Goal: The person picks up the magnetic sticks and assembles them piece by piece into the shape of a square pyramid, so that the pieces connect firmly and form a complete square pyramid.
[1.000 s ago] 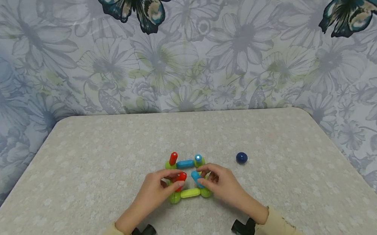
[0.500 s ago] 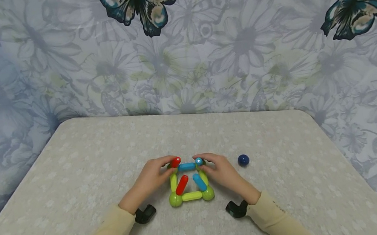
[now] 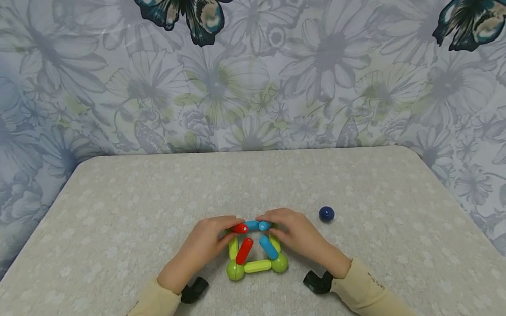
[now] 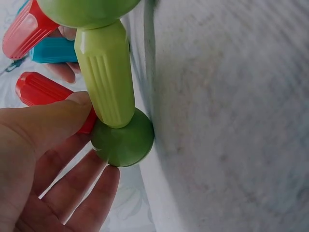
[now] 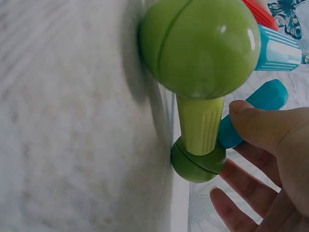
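A magnetic toy frame lies flat on the table: green balls [image 3: 235, 270] at its corners, joined by a yellow-green stick [image 3: 257, 266] in front and a blue stick [image 3: 252, 225] at the back. A red stick [image 3: 244, 250] and a blue stick [image 3: 268, 247] lean inward from the front corners. My left hand [image 3: 223, 230] pinches the far red stick [image 3: 240, 228], thumb on it beside a green ball [image 4: 123, 140]. My right hand [image 3: 274, 224] pinches the far blue stick [image 5: 256, 104] next to a green ball [image 5: 198, 164]. Both far sticks tilt toward each other.
A dark blue ball [image 3: 326, 214] lies loose on the table [image 3: 126, 216], just right of my right hand. A flowered cloth with butterflies [image 3: 185, 4] hangs behind the table's far edge. Black wrist camera mounts [image 3: 194, 291] sit under both forearms.
Both hands left the near leaning sticks and moved to the far corners. The far red and blue sticks, upright before, are now tipped inward toward each other.
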A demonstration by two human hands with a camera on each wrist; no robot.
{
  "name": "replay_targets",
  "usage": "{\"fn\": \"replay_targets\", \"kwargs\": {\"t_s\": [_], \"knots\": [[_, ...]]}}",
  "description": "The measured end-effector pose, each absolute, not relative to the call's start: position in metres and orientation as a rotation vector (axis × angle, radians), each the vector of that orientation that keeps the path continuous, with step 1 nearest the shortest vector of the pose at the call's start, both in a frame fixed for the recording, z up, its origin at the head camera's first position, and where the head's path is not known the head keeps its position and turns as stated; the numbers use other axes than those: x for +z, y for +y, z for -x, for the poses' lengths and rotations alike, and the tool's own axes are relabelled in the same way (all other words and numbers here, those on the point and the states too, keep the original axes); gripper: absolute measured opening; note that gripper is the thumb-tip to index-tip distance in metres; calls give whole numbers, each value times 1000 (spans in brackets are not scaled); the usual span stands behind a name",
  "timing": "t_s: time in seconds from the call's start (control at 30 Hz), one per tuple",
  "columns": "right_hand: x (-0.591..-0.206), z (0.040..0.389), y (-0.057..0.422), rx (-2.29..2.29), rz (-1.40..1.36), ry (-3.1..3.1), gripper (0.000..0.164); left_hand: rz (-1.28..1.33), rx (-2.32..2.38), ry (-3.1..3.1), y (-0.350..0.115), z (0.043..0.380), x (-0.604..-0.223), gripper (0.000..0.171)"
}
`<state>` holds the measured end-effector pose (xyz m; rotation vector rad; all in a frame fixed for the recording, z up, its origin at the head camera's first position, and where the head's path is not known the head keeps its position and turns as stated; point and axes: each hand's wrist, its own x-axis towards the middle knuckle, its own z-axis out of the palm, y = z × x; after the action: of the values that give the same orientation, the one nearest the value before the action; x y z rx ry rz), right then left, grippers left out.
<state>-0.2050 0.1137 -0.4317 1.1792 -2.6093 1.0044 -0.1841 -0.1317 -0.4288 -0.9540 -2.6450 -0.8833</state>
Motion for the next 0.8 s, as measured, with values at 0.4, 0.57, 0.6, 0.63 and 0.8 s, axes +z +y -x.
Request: {"fn": "replay_targets", "kwargs": {"t_s": [0.4, 0.57, 0.6, 0.63, 0.8], "knots": [[-433, 205, 114, 994, -1199, -2575, 36, 965, -840, -2634, -130, 185, -429, 35], [-434, 206, 115, 1011, -1191, -2571, 35, 987, -818, -2636, -128, 184, -428, 35], [-435, 206, 115, 1013, -1191, -2569, 34, 989, -816, -2637, -128, 184, -427, 35], [-435, 206, 115, 1013, -1190, -2570, 34, 991, -814, -2637, -128, 184, -427, 35], [-436, 207, 116, 1021, -1188, -2576, 33, 986, -810, -2641, -127, 183, -426, 35]]}}
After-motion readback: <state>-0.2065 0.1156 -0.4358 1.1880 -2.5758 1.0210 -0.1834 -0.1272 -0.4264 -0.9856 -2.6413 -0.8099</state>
